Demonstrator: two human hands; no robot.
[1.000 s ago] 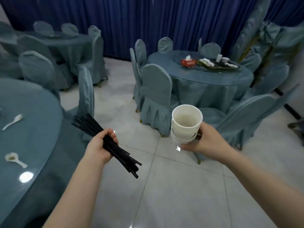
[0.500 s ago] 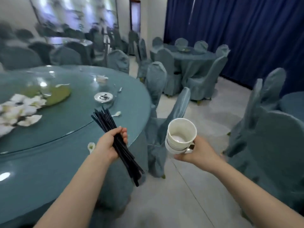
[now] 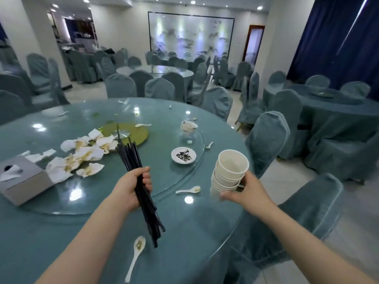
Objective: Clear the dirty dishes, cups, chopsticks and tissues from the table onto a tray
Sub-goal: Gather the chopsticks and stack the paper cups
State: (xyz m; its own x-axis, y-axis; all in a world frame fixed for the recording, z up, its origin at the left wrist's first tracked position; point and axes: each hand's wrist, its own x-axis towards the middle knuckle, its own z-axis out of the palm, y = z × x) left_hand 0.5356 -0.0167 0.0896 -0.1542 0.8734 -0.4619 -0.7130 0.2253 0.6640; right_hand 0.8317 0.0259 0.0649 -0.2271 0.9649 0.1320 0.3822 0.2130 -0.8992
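Chopsticks (image 3: 137, 181): black bundle clamped mid-length in left hand (image 3: 131, 189), fingers curled round, over near edge of tabletop (image 3: 194, 226); bunched, probably to carry in one trip. Stack of white cups (image 3: 229, 173) pinched from behind by right hand (image 3: 246, 191), over right edge; nested, likely to free fingers. Both grips full, so nothing more can be lifted. Left on tabletop: soiled tissues (image 3: 82, 154) toward left edge beside grey tissue box (image 3: 22, 179), dirty saucer (image 3: 183, 155), stacked bowls (image 3: 189, 126) farther back, spoons (image 3: 135, 257) at near edge. No tray visible. Cup count unclear; chopstick count unclear.
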